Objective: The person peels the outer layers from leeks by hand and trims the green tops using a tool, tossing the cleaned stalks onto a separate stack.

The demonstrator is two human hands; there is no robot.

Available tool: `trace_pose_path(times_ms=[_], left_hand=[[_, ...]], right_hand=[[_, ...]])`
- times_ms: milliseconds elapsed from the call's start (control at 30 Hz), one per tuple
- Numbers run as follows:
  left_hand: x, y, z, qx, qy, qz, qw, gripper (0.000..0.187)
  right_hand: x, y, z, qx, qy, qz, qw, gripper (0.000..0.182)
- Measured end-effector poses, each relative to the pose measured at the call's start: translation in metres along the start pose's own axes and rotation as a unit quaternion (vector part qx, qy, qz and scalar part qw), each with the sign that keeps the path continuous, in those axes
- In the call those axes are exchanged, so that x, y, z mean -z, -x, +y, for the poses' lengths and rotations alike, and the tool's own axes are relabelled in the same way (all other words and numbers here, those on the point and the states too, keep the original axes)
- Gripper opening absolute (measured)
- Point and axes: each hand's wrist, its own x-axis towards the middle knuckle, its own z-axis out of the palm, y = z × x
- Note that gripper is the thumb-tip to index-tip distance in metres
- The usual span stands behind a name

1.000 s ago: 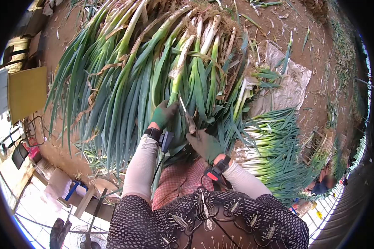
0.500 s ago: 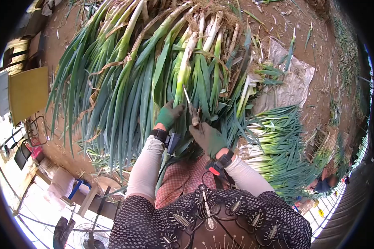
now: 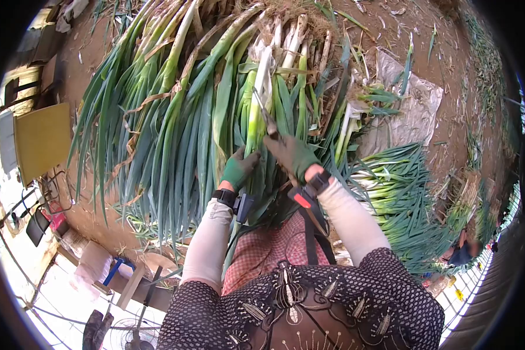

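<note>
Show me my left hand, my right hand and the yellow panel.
Left hand [image 3: 240, 168]: head view, back of the glove.
Right hand [image 3: 293, 155]: head view, back of the glove.
Yellow panel [image 3: 44, 141]: head view, middle of its face.

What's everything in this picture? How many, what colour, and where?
Leek-like stalks: many, green and white, piled in front
Gripped stalk: one, white and green, in the left hand
Slim tool: one, brownish, in the right hand
Second heap: many stalks, white and green, at right
Sheet: one, greyish, on the ground, upper right
Panel: one, yellow, left
Fan: one, colour unclear, bottom left
Edge clutter: too unclear to count
Checked cloth: one, red and white, below the hands
Patterned top: one, black with pale pattern, bottom
Wristbands: two, black, one per wrist
Sleeves: two, cream, forearms
Hands: two, green-gloved, centre
</note>
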Motion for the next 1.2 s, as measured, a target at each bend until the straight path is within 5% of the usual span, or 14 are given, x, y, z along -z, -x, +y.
trace_pose_path(times_ms=[167,267,333,400,500,533,600,633,667,767,867,967,1100,1200], left_hand=[[0.002,0.008,0.004,-0.019,0.011,-0.012,1.000,0.049],[-0.038,0.051,0.051,-0.078,-0.289,0.069,0.951,0.054],[-0.070,0.064,0.047,-0.119,-0.294,0.053,0.947,0.060],[-0.095,0.087,0.085,-0.111,-0.307,0.012,0.945,0.056],[-0.102,0.086,0.080,-0.350,-0.244,-0.165,0.889,0.047],[-0.097,0.083,0.084,-0.333,-0.211,-0.182,0.901,0.037],[-0.078,0.054,0.092,-0.295,-0.218,-0.026,0.930,0.034],[-0.066,0.028,0.087,-0.274,-0.236,0.051,0.931,0.034],[-0.050,-0.011,0.067,-0.400,-0.254,0.190,0.860,0.037],[-0.014,-0.093,0.052,-0.320,-0.305,0.212,0.872,0.047],[-0.030,-0.111,0.077,-0.131,-0.543,0.183,0.809,0.079],[-0.057,-0.100,0.095,-0.070,-0.591,0.202,0.778,0.092],[-0.055,-0.090,0.096,-0.020,-0.514,0.204,0.833,0.087],[-0.053,-0.071,0.074,0.019,-0.507,0.213,0.835,0.080]], right_hand=[[-0.005,-0.021,0.020,0.021,-0.113,0.012,0.993,0.065],[-0.024,-0.041,0.045,0.116,-0.158,0.052,0.979,0.048],[0.003,-0.006,0.022,0.105,-0.273,-0.004,0.956,0.038],[0.034,0.017,0.037,0.132,-0.306,0.011,0.943,0.045],[0.092,0.083,0.071,0.139,-0.315,0.023,0.939,0.048],[0.109,0.106,0.091,0.113,-0.327,0.033,0.938,0.047],[0.145,0.159,0.119,0.075,-0.370,0.053,0.925,0.045],[0.158,0.186,0.152,0.076,-0.329,0.145,0.930,0.047],[0.171,0.214,0.185,0.067,-0.282,0.236,0.927,0.049],[0.203,0.264,0.166,0.005,-0.399,0.302,0.866,0.045],[0.218,0.258,0.177,0.020,-0.275,0.351,0.895,0.041],[0.210,0.192,0.223,-0.002,-0.131,0.316,0.940,0.033],[0.150,0.091,0.212,-0.127,0.111,0.239,0.956,0.041],[0.100,0.079,0.196,-0.118,0.071,0.165,0.977,0.049]])
